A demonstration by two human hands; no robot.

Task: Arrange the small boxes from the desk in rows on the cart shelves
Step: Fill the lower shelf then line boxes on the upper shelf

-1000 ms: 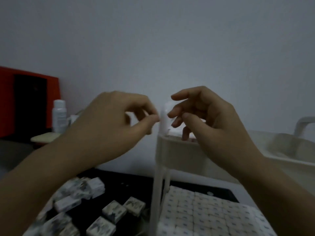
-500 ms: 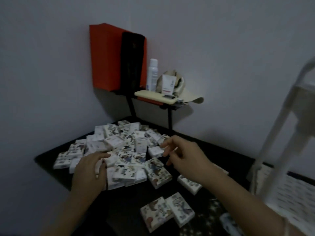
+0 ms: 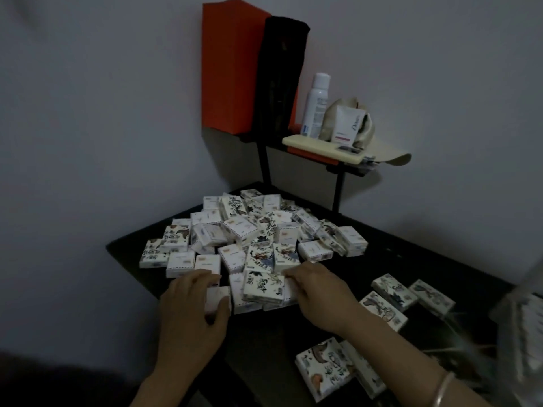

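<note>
The left hand (image 3: 191,315) pinched a small box (image 3: 216,299) and the right hand (image 3: 318,292) lay on a second box (image 3: 264,284), grip unclear, at the pile (image 3: 252,230) on the desk (image 3: 382,254); gathering several squarely would likely save trips to the cart (image 3: 520,333).
</note>
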